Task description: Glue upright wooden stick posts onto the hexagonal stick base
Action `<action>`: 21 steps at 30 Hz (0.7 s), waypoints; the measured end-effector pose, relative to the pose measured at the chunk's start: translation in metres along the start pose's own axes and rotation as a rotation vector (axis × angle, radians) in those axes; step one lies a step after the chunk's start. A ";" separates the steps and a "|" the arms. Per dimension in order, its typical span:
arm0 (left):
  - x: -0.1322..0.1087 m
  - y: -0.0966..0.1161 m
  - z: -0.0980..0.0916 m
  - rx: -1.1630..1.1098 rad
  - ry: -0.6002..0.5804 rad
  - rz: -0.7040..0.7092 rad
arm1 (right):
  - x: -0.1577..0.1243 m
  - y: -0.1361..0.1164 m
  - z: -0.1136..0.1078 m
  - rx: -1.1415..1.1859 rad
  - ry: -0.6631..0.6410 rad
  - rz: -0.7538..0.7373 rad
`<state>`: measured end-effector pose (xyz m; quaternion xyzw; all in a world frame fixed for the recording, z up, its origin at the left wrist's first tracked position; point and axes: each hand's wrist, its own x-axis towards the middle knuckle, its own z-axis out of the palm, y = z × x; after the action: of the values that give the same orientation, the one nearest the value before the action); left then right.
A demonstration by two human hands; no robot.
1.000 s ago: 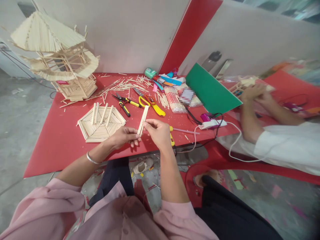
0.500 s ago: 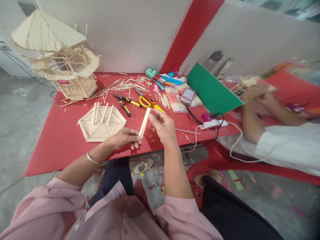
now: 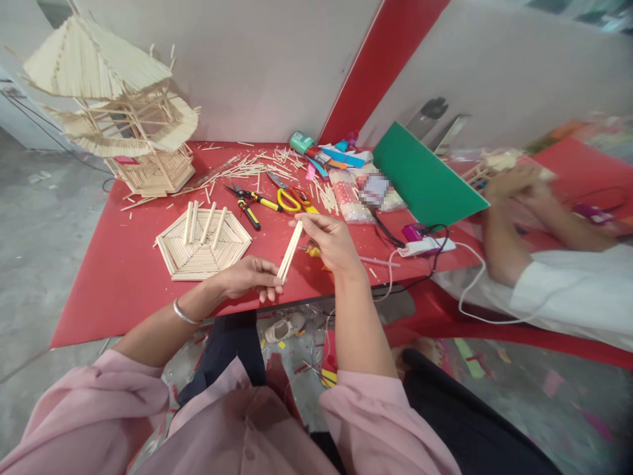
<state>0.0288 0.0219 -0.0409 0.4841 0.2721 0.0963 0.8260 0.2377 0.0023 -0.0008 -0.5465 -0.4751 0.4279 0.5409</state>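
My left hand (image 3: 257, 276) pinches the lower end of a narrow bundle of pale wooden sticks (image 3: 290, 254) above the red table. At the bundle's upper end, my right hand (image 3: 329, 241) grips with thumb and fingers. The sticks stand tilted and are slightly apart near the lower end. Behind my right hand shows part of a yellow and orange tool (image 3: 313, 252) with a thin tip; its kind is hidden. Left of my hands lies a flat polygonal panel of sticks (image 3: 180, 254), with several short sticks (image 3: 205, 224) resting on it.
A tiered stick pavilion (image 3: 143, 142) stands back left. Loose sticks (image 3: 257, 165), pliers (image 3: 244, 206), yellow-handled scissors (image 3: 287, 198) and bagged sticks (image 3: 349, 198) lie across the red table (image 3: 99, 290). A green board (image 3: 425, 175) leans at right, near a power strip (image 3: 425, 247) and a co-worker's arms (image 3: 504, 244).
My right hand has shifted slightly right and down, uncovering the yellow and orange tool beside it. The bundle has moved a little right, and its sticks look less tightly aligned.
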 end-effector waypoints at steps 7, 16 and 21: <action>0.000 0.001 0.003 0.036 0.030 0.033 | 0.000 0.003 -0.001 -0.040 0.088 0.000; -0.002 0.004 0.009 0.165 0.104 0.086 | -0.001 0.009 0.011 -0.062 0.220 -0.055; 0.002 -0.002 0.002 -0.030 0.059 0.074 | -0.001 0.012 0.014 -0.078 0.258 -0.070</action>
<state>0.0314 0.0203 -0.0423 0.4783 0.2768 0.1452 0.8207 0.2248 0.0046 -0.0139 -0.6006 -0.4366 0.3163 0.5904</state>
